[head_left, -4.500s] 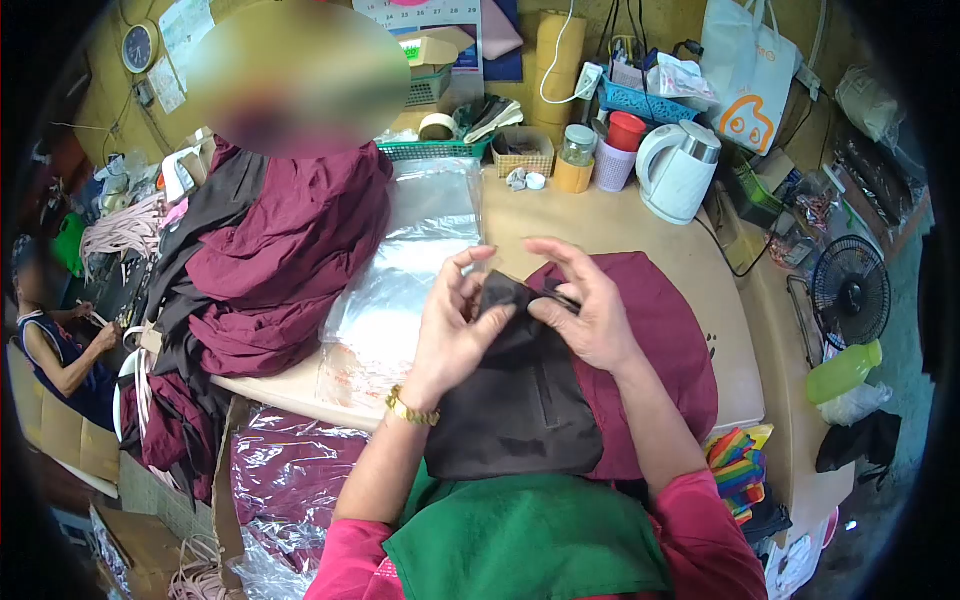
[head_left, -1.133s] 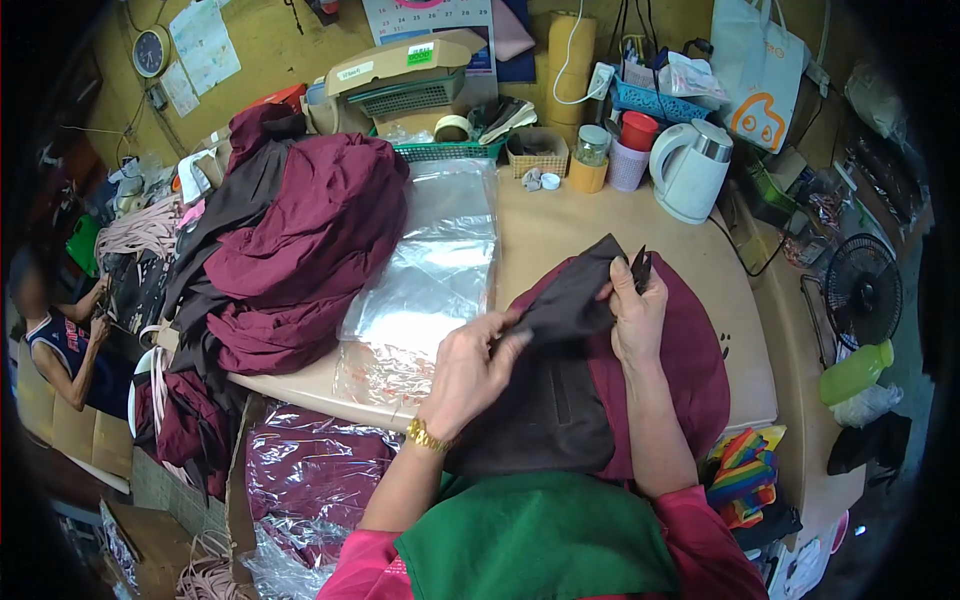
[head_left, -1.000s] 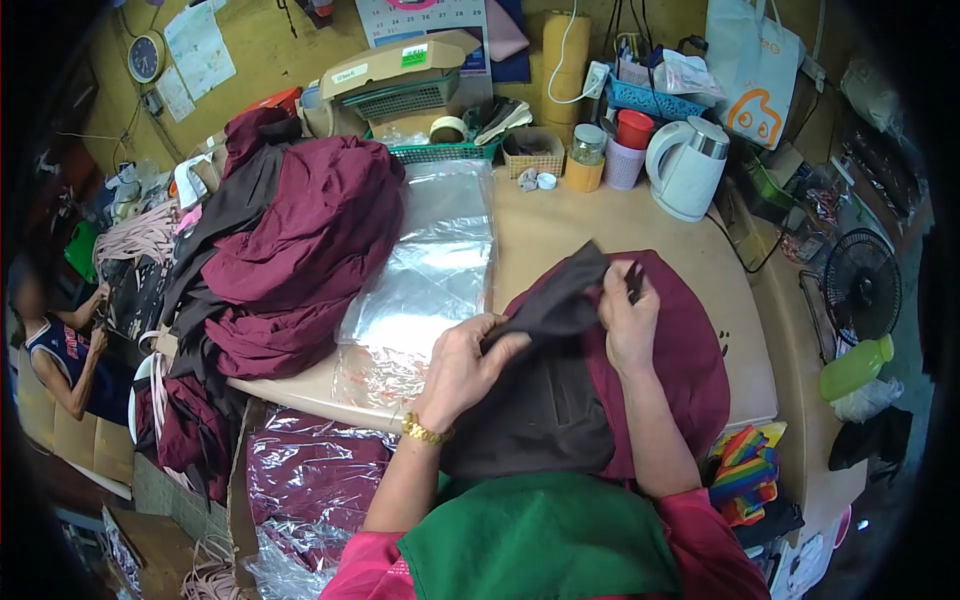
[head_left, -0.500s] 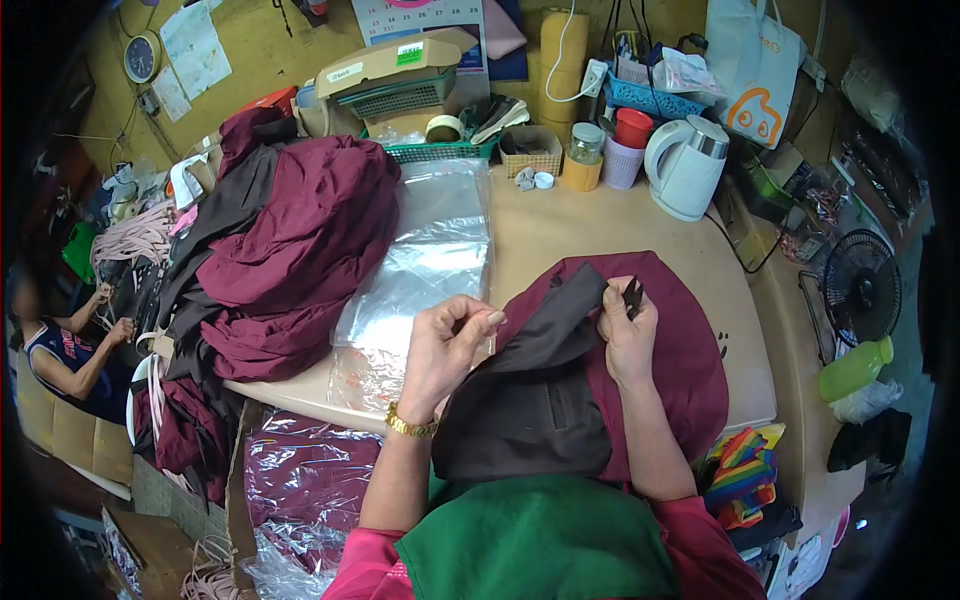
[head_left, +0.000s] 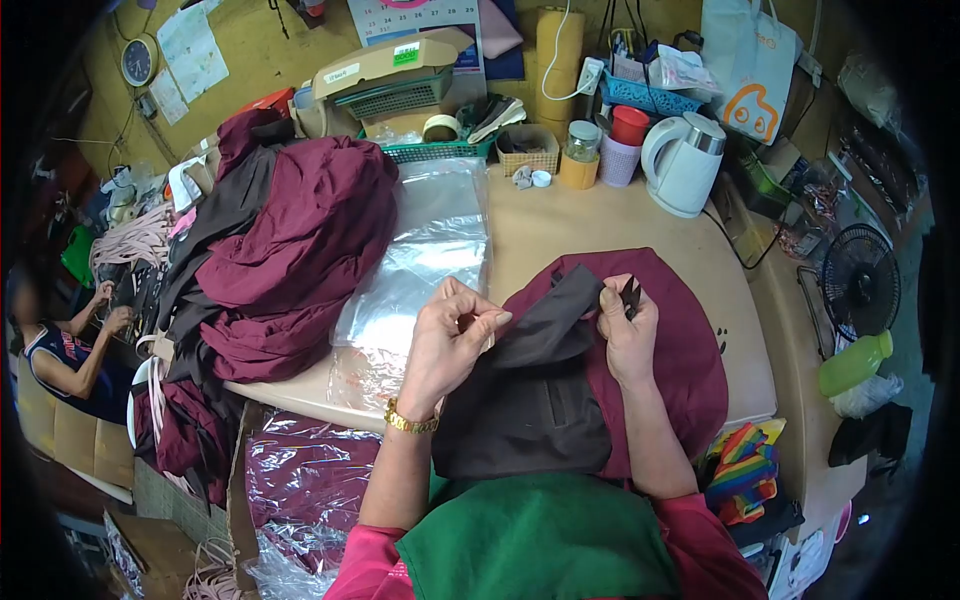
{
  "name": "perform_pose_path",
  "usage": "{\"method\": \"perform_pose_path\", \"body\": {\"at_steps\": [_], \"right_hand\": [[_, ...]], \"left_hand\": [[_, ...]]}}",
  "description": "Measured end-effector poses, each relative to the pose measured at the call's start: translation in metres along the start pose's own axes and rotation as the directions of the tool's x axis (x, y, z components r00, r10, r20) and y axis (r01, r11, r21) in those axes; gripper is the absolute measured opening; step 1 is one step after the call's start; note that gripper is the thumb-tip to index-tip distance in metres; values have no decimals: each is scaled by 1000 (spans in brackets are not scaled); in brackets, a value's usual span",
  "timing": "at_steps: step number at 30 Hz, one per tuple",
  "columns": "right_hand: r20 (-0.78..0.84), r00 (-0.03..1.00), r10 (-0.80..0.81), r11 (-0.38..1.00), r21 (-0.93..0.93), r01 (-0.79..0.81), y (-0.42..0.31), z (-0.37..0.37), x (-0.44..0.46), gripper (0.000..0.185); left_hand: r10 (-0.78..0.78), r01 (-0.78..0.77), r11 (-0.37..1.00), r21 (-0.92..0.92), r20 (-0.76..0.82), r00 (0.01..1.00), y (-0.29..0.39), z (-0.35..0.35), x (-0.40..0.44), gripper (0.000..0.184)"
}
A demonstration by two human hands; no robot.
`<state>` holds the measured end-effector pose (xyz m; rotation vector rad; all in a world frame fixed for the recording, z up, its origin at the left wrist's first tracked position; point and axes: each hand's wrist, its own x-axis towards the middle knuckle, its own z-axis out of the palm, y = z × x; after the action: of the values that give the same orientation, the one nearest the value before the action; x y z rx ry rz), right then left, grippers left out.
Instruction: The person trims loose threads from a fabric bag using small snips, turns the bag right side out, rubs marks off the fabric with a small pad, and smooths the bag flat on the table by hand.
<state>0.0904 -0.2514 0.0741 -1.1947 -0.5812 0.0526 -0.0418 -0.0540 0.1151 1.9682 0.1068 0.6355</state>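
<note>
A maroon and dark grey garment (head_left: 665, 350) lies bunched on the table in front of me. Its dark grey part (head_left: 530, 420) has a slit-like opening on it. My right hand (head_left: 630, 330) is closed at the top of the dark fabric, thumb pressing its edge. Small black snips (head_left: 631, 296) stick out of that same hand, points upward. Beside the left edge of the raised dark flap, my left hand (head_left: 452, 340) is pinched, thumb against fingers. What sits in that pinch is too small to make out.
More maroon and dark garments (head_left: 310, 250) are piled at the left, beside clear plastic bags (head_left: 435, 250). A white electric kettle (head_left: 685, 165) and a glass jar (head_left: 582, 155) stand at the back. Bagged maroon pieces (head_left: 310, 480) fill a box below. Another person (head_left: 80, 355) works far left.
My left hand's fingers have shifted slightly, with the knuckles raised higher. The dark flap has turned a little and its fold looks broader. My right hand stays nearly in place.
</note>
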Motion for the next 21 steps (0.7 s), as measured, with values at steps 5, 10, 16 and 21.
{"method": "perform_pose_path", "body": {"at_steps": [5,10,16,21], "right_hand": [[22,1000,10,1000,-18,-10,-3,9,2,12],[-58,981,-185,913,-381,150,-34,35,-6,19],[394,791,-468,390,-712,585,-66,45,-19,31],[413,735,-538,308,-715,628,-60,54,-19,25]], "left_hand": [[-287,333,735,-591,174,942,4,-1,-6,17],[-205,330,538,-776,259,944,-7,4,-10,15],[-183,305,475,-826,246,952,0,10,-11,14],[-175,300,481,-824,245,954,-1,12,-15,13]]}}
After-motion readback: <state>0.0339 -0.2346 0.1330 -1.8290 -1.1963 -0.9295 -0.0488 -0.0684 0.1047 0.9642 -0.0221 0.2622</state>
